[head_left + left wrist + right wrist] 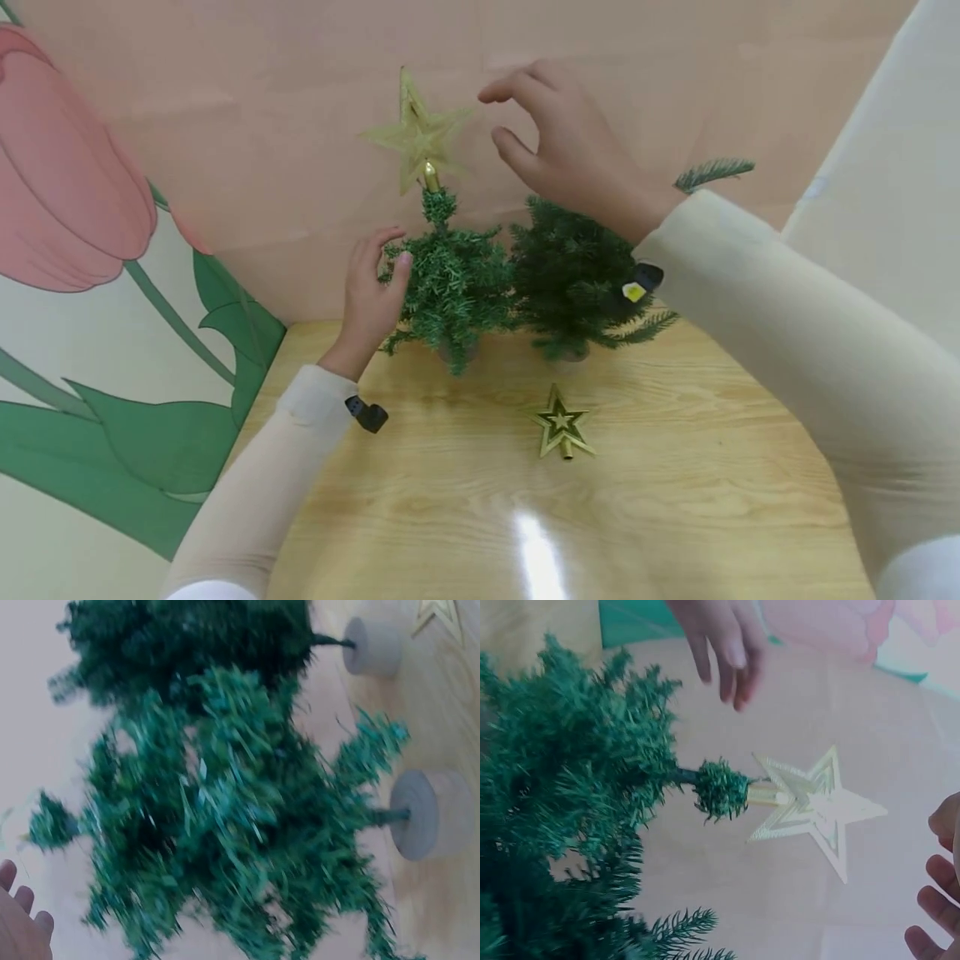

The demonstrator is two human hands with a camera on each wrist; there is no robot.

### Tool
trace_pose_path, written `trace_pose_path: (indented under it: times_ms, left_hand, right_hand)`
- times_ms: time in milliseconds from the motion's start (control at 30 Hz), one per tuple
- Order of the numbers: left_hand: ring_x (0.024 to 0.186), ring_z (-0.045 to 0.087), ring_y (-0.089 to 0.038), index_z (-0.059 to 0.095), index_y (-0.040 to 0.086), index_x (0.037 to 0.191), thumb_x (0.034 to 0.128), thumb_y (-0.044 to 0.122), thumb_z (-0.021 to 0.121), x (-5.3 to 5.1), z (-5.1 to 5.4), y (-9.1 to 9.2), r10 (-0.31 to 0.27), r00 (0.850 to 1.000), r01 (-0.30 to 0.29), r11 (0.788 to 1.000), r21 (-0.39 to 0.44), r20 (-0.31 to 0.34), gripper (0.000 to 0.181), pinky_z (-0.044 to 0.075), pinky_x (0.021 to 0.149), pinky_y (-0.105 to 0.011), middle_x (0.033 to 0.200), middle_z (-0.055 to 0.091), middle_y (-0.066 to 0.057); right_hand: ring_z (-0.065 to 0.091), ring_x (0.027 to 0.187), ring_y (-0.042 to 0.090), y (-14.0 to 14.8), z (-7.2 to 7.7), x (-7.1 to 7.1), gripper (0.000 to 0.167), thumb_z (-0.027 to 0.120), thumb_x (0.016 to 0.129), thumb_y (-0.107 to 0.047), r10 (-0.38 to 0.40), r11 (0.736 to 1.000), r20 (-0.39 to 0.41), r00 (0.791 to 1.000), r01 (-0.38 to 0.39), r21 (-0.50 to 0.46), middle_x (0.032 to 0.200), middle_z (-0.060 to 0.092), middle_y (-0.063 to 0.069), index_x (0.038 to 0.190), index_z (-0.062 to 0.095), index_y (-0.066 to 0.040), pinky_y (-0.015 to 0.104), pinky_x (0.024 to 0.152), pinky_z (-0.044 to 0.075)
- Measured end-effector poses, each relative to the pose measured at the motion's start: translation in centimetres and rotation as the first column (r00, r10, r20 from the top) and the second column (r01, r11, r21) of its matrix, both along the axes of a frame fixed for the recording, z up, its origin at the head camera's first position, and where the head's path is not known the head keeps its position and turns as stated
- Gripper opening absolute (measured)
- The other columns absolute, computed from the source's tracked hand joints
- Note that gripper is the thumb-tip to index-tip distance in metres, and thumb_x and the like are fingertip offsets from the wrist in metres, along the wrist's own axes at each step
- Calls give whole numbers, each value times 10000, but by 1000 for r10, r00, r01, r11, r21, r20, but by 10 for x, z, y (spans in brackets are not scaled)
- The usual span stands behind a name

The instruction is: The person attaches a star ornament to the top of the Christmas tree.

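A gold star topper [417, 133] stands on the tip of the left small artificial Christmas tree [454, 279]. Beside that tree's upper branches is my left hand [375, 287], fingers loosely bent and holding nothing; whether it touches the needles I cannot tell. To the right of the star, my right hand [573, 137] is raised with thumb and fingers spread apart, nothing between them. In the right wrist view the star [821, 806] sits on the tree by its short gold socket, apart from both hands. A second gold star topper [560, 421] lies on the table.
A darker Christmas tree [573, 275] stands close on the right, partly behind my right forearm. Both trees have round wooden bases, seen in the left wrist view. The wooden table [675, 483] meets a pink backdrop [300, 100], with a tulip-painted panel [67, 167] at left.
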State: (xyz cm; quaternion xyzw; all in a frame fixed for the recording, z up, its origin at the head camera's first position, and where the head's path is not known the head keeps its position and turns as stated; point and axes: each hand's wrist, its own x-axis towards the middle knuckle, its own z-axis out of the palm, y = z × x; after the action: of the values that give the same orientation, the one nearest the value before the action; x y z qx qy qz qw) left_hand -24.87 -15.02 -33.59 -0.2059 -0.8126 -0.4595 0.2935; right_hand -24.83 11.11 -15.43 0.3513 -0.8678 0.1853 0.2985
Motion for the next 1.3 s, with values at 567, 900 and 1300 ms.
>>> trace_pose_path:
  times_ms: [567,900,1300]
  left_hand:
    - [1416,278,-146,337,226,1523,1029,359,482,6,18,50,-261,959,248,962,-117,-112,532,246,1135,-404,1538,337,36]
    - [1429,219,-107,257,307,1543,1015,434,478,3,11,65,-312,950,308,940,-150,-9,586,258,1120,-471,1572,236,89]
    - [1452,133,-102,104,403,1551,979,536,490,-7,5,84,-337,929,362,914,-181,156,702,244,1106,-559,1592,95,157]
  right_hand:
    - [364,1365,243,61,-65,46,527,592,990,-228,45,995,106,993,-35,-95,1464,423,63,1478,407,-154,476,1091,305]
    - [398,1344,299,75,-127,72,572,676,935,-171,77,997,87,993,-74,-33,1450,445,115,1453,444,-101,509,1042,363]
    - [404,1342,288,89,-193,99,547,635,960,-260,120,991,96,988,-114,-69,1451,440,111,1445,455,-82,428,1068,359]
